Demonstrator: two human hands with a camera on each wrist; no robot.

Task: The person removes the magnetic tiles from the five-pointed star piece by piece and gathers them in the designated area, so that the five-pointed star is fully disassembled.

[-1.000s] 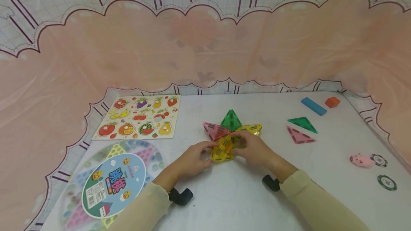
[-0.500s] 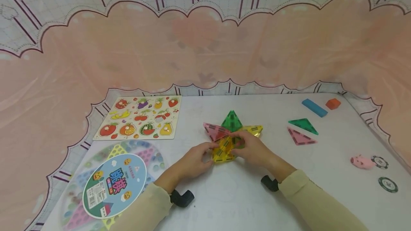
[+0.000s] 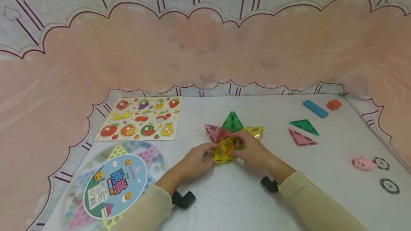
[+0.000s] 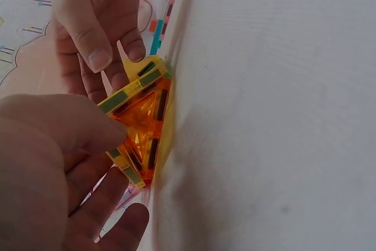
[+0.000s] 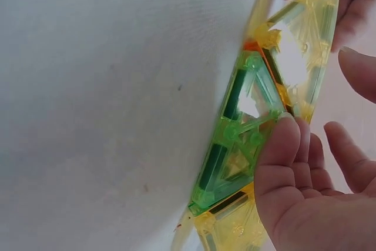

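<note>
A star-shaped build of see-through magnetic tiles [image 3: 223, 151] stands mid-table, with a yellow and orange front, a pink point [image 3: 216, 132] at left, a green point [image 3: 233, 121] behind and a yellow point [image 3: 255, 131] at right. My left hand [image 3: 197, 158] pinches its front left side. In the left wrist view, that thumb lies on a yellow tile [image 4: 140, 136], its fingers below. My right hand [image 3: 252, 150] holds the right side with bent fingers. Its fingertips meet the edge of a green tile [image 5: 244, 124] beside another yellow tile [image 5: 296, 45]; its thumb's contact is unclear.
A fruit puzzle board [image 3: 138, 118] and a round Chinese checkers set [image 3: 115, 186] lie at left. At right are loose green [image 3: 305, 127] and pink [image 3: 302, 138] triangle tiles, a blue block [image 3: 315, 108], an orange block [image 3: 334, 104], a toy pig [image 3: 363, 163] and two chips [image 3: 390, 186].
The whole head view has shifted slightly down and right. Both hands stay at the same places on the star-shaped build, which looks unchanged.
</note>
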